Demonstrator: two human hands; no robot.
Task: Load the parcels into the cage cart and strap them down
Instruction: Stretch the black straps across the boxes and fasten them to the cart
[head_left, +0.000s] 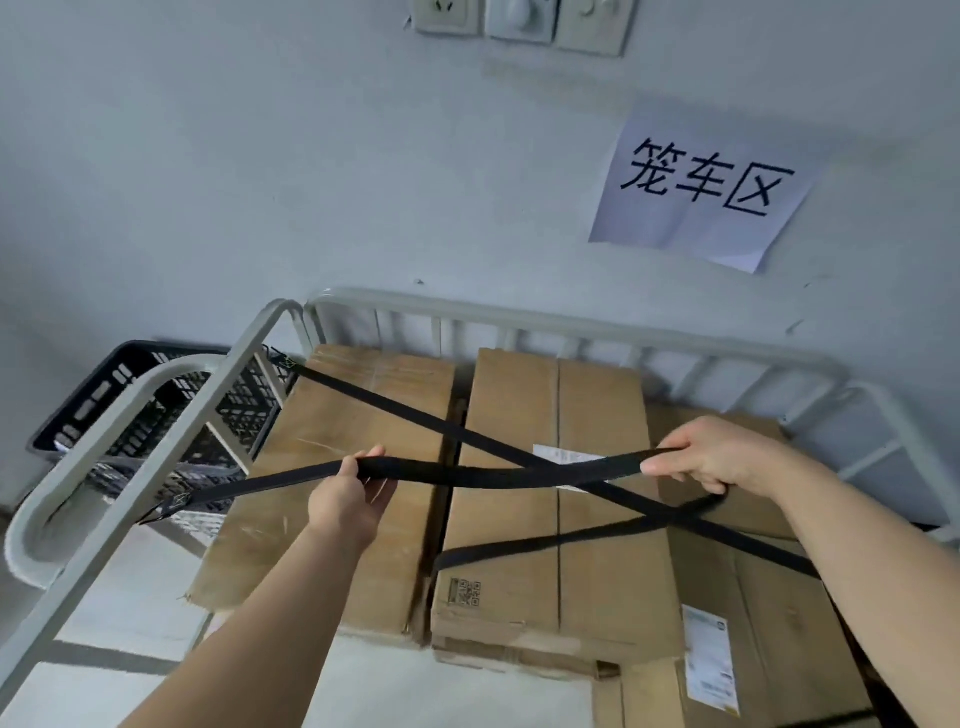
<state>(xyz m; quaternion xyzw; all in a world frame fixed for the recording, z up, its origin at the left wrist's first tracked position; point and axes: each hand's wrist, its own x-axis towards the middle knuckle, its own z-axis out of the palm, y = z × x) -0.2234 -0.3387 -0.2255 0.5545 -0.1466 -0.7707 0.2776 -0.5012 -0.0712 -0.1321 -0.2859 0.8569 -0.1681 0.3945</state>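
Several brown cardboard parcels (602, 519) fill the grey metal cage cart (571, 330). One black strap (395, 402) runs diagonally over them from a hook at the cart's back left rail toward the front right. A second black strap (498, 473) crosses it. My left hand (350, 499) grips this second strap near its left part. My right hand (722, 460) pinches it farther right, with a slack loop hanging below onto the boxes. A metal hook (169, 509) at the strap's left end lies at the cart's left side rail.
A black plastic crate (150, 410) stands left of the cart against the wall. A paper sign (701, 182) with printed characters hangs on the wall above the cart. Wall sockets (519, 18) sit at the top. The floor shows at the lower left.
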